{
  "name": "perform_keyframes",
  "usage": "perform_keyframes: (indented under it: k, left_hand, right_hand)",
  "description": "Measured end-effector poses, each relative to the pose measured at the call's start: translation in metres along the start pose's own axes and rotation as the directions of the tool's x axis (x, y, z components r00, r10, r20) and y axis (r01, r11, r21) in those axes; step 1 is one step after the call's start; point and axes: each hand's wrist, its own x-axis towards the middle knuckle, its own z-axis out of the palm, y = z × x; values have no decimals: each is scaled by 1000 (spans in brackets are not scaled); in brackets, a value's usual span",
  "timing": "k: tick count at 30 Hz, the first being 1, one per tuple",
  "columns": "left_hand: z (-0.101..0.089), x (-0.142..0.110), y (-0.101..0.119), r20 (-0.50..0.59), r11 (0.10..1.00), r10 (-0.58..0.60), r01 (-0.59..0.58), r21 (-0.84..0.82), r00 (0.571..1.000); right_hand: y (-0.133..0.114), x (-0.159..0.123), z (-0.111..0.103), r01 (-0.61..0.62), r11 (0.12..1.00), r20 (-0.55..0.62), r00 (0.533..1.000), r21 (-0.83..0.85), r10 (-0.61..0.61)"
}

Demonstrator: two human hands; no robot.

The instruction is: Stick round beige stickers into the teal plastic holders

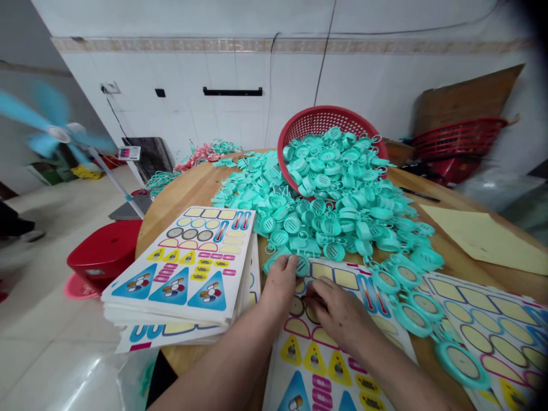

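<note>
My left hand (281, 281) is closed on a teal round plastic case (302, 265) with slots, holding it over the top of a sticker sheet (293, 329). Just right of it, my right hand (336, 308) pinches at the sheet's row of dark-rimmed circles, its fingertips on a round sticker (313, 299) that they partly hide. Beyond both hands spreads a heap of teal cases (329, 222). To the right lie several cases with cream round faces, among them a large one (462, 364) nearest me.
A thick stack of sticker sheets (184, 251) lies left of my arms. A tipped red basket (295, 128) spills cases at the back. Another sticker sheet (483, 311) and a yellow paper (488, 234) lie right. A red stool (105, 251) and a blue fan (57, 134) stand left.
</note>
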Motion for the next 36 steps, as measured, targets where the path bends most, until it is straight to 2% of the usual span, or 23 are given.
perform_keyframes:
  k: [6,15,20,23,25,30,36]
  left_hand:
    - [1,-2,2,15,999,-24,23,34,1000]
    - [0,0,-1,16,998,-55,55,-4,998]
    - [-2,1,-1,9,992,-108,109,-61,994]
    - [-2,-1,2,28,985,-125,127,-117,992]
    - [-1,-3,5,62,976,-131,140,-166,989]
    - [6,-12,14,219,941,-143,201,-271,965]
    - [9,-20,21,342,909,-132,251,-332,930]
  right_hand:
    - [1,2,3,-39,998,-20,999,49,40]
    - [3,9,7,-183,965,-18,982,188,190]
    - [-6,0,-6,-168,927,22,985,336,171]
    - [-9,-4,-22,-190,840,68,981,509,181]
    - [-6,-5,-32,-207,785,38,973,584,228]
    - [12,-5,-45,-178,755,-102,946,632,308]
    - [24,-10,-56,-211,766,-102,936,607,338]
